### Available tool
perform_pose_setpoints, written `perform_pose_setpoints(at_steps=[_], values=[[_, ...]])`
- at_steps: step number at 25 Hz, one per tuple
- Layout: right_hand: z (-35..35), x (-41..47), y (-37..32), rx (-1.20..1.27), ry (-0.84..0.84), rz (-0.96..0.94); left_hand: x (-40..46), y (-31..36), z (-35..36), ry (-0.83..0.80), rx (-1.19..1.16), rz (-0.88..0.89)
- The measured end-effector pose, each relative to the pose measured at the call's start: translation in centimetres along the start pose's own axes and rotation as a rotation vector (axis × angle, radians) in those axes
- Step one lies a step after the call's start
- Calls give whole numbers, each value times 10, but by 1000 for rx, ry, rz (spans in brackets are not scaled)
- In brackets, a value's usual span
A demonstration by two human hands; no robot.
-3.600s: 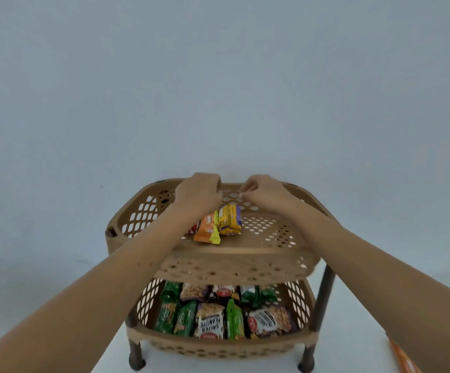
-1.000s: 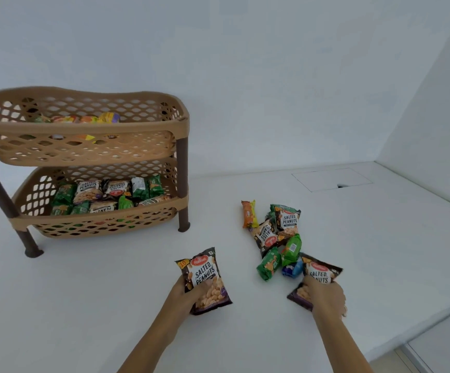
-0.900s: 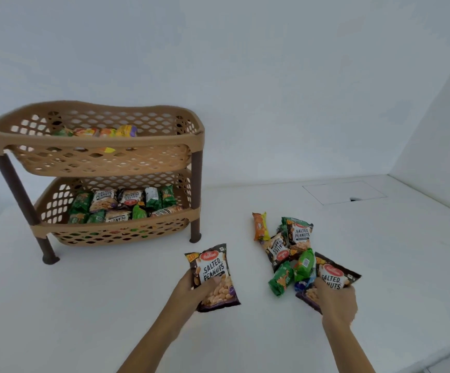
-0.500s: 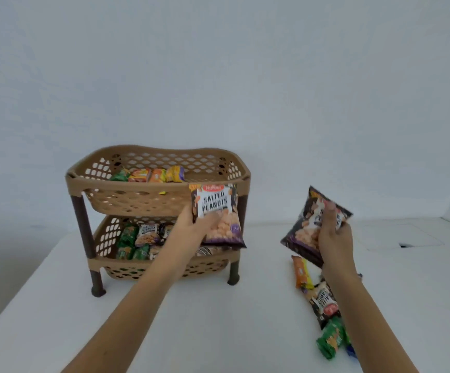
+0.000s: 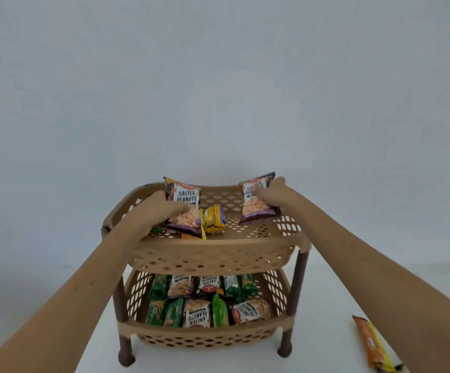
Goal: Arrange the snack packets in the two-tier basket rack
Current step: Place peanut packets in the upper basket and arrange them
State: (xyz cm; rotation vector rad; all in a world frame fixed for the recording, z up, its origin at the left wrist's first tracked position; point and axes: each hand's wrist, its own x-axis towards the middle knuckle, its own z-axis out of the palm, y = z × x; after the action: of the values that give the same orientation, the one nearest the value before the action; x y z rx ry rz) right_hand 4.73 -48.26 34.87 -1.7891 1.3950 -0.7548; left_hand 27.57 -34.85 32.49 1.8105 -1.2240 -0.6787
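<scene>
A tan two-tier basket rack (image 5: 213,254) with brown legs stands in front of me on the white table. My left hand (image 5: 152,211) grips a salted peanuts packet (image 5: 186,208) inside the upper tier's left half, its base touching the tier floor. My right hand (image 5: 271,195) holds a second salted peanuts packet (image 5: 256,204) upright in the upper tier's right half. Between them lies a yellow packet (image 5: 214,219). Green and orange packets show partly under my left hand. The lower tier (image 5: 205,327) holds several green and peanut packets.
An orange packet (image 5: 372,343) lies on the white table (image 5: 326,354) at the lower right, beside my right forearm. A plain grey-white wall rises close behind the rack.
Both hands lifted the two peanut packets from the table at the right and carried them into the upper tier. My view turned back to face the rack.
</scene>
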Motion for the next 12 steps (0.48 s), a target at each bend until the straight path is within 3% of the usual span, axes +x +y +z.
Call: perform_pose_setpoints(at_steps=[3, 7, 10, 12], values=[[23, 45, 5, -228, -182, 174, 18, -16, 0, -56, -7, -44], [41, 74, 9, -81, -363, 385, 26, -26, 4, -94, -22, -52], [51, 80, 14, -74, -457, 419, 25, -25, 5, -111, -30, -46], [55, 78, 17, -317, -414, 364, 22, -22, 6, -112, -44, -46]])
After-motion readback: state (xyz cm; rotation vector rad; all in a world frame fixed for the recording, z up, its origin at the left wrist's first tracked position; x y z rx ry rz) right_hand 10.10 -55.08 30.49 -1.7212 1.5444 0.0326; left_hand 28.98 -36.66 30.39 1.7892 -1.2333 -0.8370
